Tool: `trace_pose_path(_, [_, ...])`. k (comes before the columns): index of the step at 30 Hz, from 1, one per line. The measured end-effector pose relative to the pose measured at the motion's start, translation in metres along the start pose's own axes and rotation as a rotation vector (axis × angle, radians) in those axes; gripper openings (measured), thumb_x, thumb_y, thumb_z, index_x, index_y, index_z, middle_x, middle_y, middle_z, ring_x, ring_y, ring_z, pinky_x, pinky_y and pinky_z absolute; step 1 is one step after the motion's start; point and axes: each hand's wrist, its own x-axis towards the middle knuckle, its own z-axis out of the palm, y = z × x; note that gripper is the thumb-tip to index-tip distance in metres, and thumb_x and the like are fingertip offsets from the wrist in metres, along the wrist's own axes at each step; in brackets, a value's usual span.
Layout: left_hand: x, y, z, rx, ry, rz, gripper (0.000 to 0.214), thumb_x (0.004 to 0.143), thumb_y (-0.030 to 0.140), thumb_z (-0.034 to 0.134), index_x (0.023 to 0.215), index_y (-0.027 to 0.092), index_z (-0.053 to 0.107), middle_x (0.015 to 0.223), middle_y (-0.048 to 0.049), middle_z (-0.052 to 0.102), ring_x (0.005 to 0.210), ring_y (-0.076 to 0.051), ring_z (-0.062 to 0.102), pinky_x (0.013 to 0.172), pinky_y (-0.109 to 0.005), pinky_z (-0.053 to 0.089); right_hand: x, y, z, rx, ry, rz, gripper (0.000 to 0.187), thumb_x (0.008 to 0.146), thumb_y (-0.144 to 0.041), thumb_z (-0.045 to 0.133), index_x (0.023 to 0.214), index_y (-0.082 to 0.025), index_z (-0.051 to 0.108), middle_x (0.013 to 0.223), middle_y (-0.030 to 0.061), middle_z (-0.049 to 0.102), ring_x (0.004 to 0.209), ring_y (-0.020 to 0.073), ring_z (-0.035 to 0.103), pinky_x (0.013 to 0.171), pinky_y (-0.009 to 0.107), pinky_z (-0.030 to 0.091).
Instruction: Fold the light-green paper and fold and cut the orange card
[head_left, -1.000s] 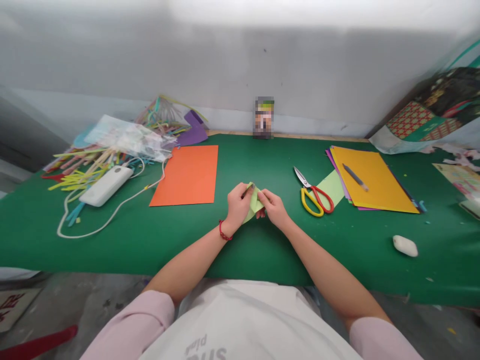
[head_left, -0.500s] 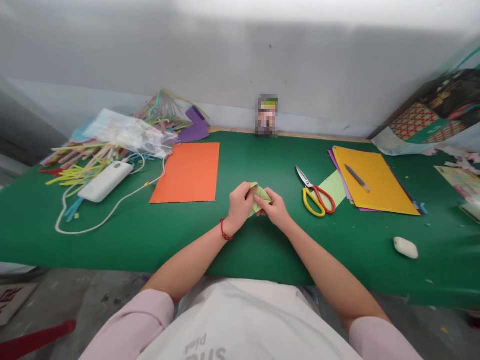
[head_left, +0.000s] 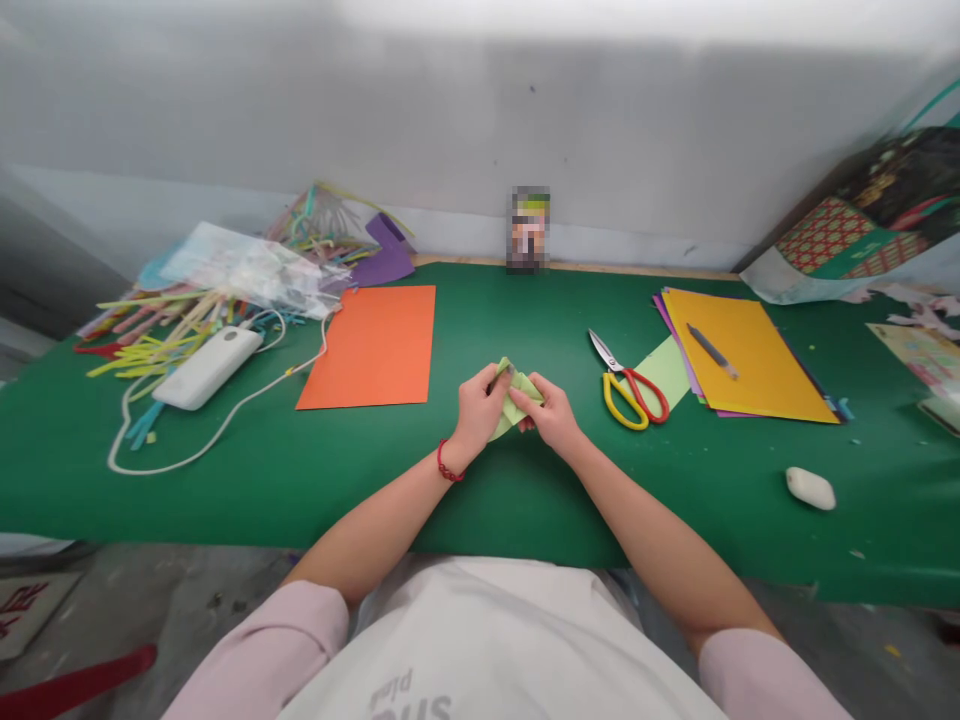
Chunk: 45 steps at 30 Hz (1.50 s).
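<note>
Pinching folded green paper (head_left: 513, 404): left hand (head_left: 477, 412), right hand (head_left: 553, 417), each grip clamped on it over counter (head_left: 517, 310). Risk: uneven pressure may skew crease or tear paper.

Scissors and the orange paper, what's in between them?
In the head view, the left hand and right hand are there, pinching a folded light green paper just above the green table.
</note>
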Motion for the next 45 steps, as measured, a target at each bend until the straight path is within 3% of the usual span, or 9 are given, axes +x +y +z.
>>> trace_pose_path(3, [0.004,0.001,-0.001,-0.167,-0.091,-0.099,0.048,0.077,0.066,0.05,0.068,0.019,0.048,0.057,0.0041,0.046,0.049,-0.009,0.043,0.047,-0.022,0.035,0.001,-0.002,-0.005,0.029,0.067,-0.014,0.045,0.068,-0.061,0.066,0.064,-0.022,0.044,0.044,-0.0073,0.047,0.035,0.0092,0.045,0.036,0.022,0.036])
trace_pose_path(6, [0.008,0.001,-0.002,-0.259,-0.277,-0.172,0.048,0.07,0.065,0.06,0.075,0.018,0.053,0.065,0.0015,0.057,0.055,-0.011,0.053,0.051,-0.022,0.042,0.003,-0.003,-0.011,0.062,0.151,-0.037,0.044,0.068,-0.059,0.067,0.064,-0.022,0.044,0.045,-0.0075,0.047,0.035,0.0082,0.044,0.036,0.022,0.035])
trace_pose_path(9, [0.01,0.002,-0.004,-0.233,-0.428,-0.201,0.047,0.07,0.062,0.062,0.079,0.016,0.057,0.068,-0.0008,0.062,0.056,-0.012,0.056,0.052,-0.023,0.045,0.004,-0.003,-0.015,0.064,0.164,-0.039,0.044,0.067,-0.059,0.068,0.063,-0.022,0.044,0.044,-0.0072,0.046,0.036,0.0082,0.042,0.036,0.022,0.033])
trace_pose_path(11, [0.01,0.003,-0.006,-0.177,-0.46,-0.186,0.047,0.073,0.062,0.058,0.08,0.016,0.06,0.066,-0.0018,0.063,0.054,-0.012,0.055,0.05,-0.023,0.043,0.004,-0.003,-0.016,0.062,0.149,-0.024,0.044,0.068,-0.059,0.067,0.063,-0.022,0.044,0.044,-0.007,0.045,0.036,0.0083,0.041,0.036,0.022,0.033])
trace_pose_path(17, [0.009,0.004,-0.008,-0.071,-0.429,-0.128,0.047,0.076,0.061,0.055,0.075,0.014,0.062,0.066,-0.0036,0.064,0.056,-0.013,0.054,0.051,-0.024,0.042,0.004,-0.004,-0.016,0.048,0.112,-0.004,0.047,0.065,-0.064,0.066,0.063,-0.023,0.043,0.045,-0.007,0.042,0.037,0.0083,0.039,0.037,0.023,0.032])
trace_pose_path(25, [0.006,0.003,-0.003,-0.17,-0.425,-0.104,0.057,0.078,0.069,0.045,0.079,0.015,0.064,0.068,-0.0062,0.066,0.06,-0.016,0.06,0.054,-0.026,0.047,0.004,-0.004,-0.021,0.045,0.106,-0.03,0.042,0.07,-0.058,0.066,0.065,-0.022,0.044,0.048,-0.0066,0.043,0.038,0.0081,0.039,0.038,0.023,0.032])
trace_pose_path(32, [0.006,0.001,-0.004,-0.247,-0.485,-0.211,0.055,0.084,0.065,0.04,0.09,0.014,0.062,0.066,-0.0084,0.067,0.053,-0.017,0.062,0.05,-0.029,0.051,0.004,-0.007,-0.022,0.047,0.05,-0.024,0.044,0.07,-0.061,0.064,0.068,-0.023,0.042,0.045,-0.0069,0.044,0.038,0.0099,0.042,0.038,0.024,0.034])
trace_pose_path(45, [0.011,0.0,-0.005,-0.212,-0.445,-0.218,0.038,0.081,0.054,0.053,0.08,0.016,0.057,0.061,-0.0038,0.066,0.049,-0.016,0.064,0.046,-0.027,0.053,0.005,-0.005,-0.022,-0.042,0.053,-0.033,0.04,0.069,-0.056,0.067,0.071,-0.023,0.045,0.05,-0.0069,0.049,0.043,0.0109,0.047,0.042,0.025,0.037])
